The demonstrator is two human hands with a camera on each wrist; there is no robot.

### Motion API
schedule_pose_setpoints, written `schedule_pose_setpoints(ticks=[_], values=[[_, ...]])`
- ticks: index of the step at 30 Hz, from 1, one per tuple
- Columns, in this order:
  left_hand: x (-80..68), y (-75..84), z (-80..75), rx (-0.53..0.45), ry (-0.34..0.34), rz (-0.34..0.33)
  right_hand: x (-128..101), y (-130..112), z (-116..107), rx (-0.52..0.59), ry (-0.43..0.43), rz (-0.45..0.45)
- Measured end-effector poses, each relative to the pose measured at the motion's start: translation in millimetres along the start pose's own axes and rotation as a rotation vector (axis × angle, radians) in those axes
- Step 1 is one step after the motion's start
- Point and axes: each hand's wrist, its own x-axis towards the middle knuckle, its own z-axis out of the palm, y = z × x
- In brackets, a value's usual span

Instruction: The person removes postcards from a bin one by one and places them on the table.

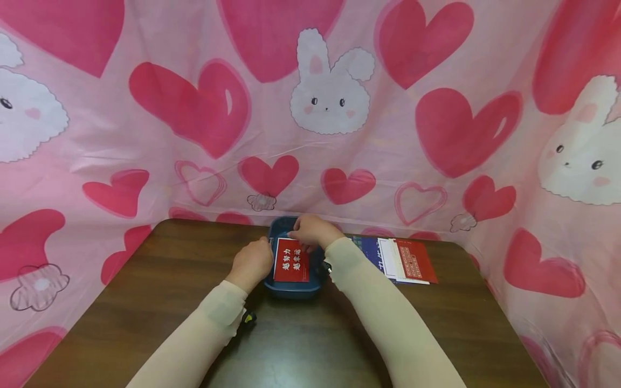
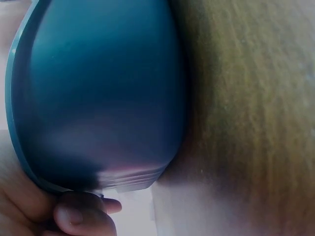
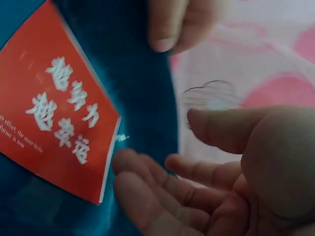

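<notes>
Cards [image 1: 407,261] just right of bin [image 1: 291,288]

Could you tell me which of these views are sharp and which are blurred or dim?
Head view: evenly lit, sharp, with wide-angle bending at the edges. Left wrist view: dim, soft, the bin too close to focus. Right wrist view: card readable, right hand blurred up close.

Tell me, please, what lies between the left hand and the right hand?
The red card lies between them, inside the blue tub. The left hand is at its left edge, the right hand at its far end. The head view shows this.
</notes>
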Motion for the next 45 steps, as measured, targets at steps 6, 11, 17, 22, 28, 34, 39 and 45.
schedule_pose_setpoints(ticks=[6,11,17,22,28,34,39,45], values=[[-0.6,0.7,0.1,-0.006,-0.005,-0.010,30.0,2.0,23.8,-0.253,0.066,0.101],[-1.2,0.8,-1.8,0.000,0.007,0.003,49.7,8.4,39.0,-0.389,0.061,0.144],[-1.4,1.1,-4.1,0.018,0.013,0.001,36.6,5.5,44.8,-0.350,0.043,0.116],[-0.5,4.2,-3.9,0.019,0.002,0.000,22.2,5.4,40.0,-0.294,0.071,0.109],[-0.8,3.6,-3.2,0.017,0.006,-0.004,76.5,33.0,36.8,-0.335,0.000,0.160],[-1.1,0.6,-1.8,0.014,0.013,0.008,109.4,57.8,30.0,-0.261,0.028,0.134],[-2.0,2.0,-1.4,0.017,0.002,-0.002,54.9,38.3,5.3,-0.087,0.099,0.062],[1.1,3.4,0.5,0.047,-0.010,-0.010,4.6,37.8,-26.9,0.119,0.145,0.038]])
